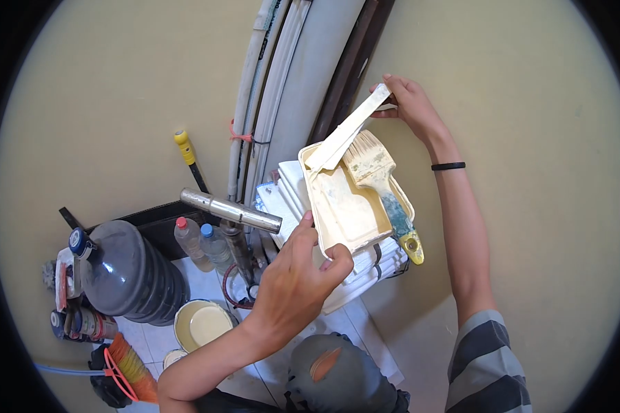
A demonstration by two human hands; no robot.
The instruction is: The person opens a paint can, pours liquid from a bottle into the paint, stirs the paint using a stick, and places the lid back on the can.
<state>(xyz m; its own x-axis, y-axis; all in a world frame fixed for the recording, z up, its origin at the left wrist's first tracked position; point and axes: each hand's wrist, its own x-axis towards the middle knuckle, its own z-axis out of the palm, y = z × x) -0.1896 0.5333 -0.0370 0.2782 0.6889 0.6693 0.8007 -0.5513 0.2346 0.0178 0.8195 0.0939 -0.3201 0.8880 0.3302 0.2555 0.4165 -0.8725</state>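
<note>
A paint-coated tray [351, 206] rests tilted on a stack of white items. My left hand [293, 282] is at the tray's lower left edge, fingers apart, thumb and forefinger near the rim; whether it grips the rim is unclear. My right hand [410, 107] pinches the upper end of a flat cream-coloured strip [355, 127], whose lower end lies in the tray. A wide brush [375, 168] with cream-smeared bristles and a blue and yellow handle lies across the tray's right side.
Pipes [265, 103] lean on the wall behind. At the left are a large water bottle [131, 272], two small bottles [193, 241], a metal tube [231, 210] and a broom head [134, 368]. A bucket of cream paint [205, 323] stands on the floor near my left forearm.
</note>
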